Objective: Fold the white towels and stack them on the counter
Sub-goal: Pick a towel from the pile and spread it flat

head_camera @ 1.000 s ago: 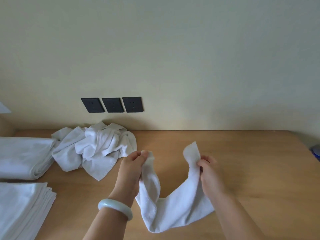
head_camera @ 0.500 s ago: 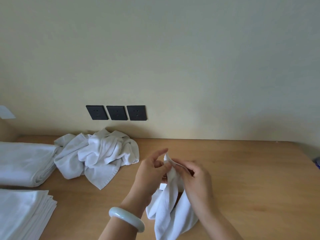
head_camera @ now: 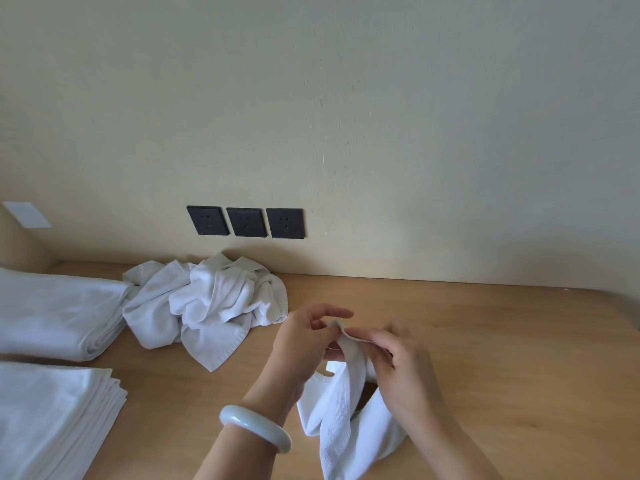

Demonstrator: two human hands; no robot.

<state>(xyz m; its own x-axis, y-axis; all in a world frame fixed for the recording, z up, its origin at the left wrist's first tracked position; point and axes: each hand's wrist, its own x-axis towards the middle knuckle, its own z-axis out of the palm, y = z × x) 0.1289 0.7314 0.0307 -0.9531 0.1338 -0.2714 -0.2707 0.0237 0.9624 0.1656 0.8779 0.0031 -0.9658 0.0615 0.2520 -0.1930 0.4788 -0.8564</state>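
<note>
Three black wall sockets [head_camera: 246,222] (side by side)

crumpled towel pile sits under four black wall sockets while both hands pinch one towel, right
Not quite: the head view shows three black wall sockets, not four. The crumpled towel pile does sit under them, and the left hand and right hand both pinch one towel.
</note>
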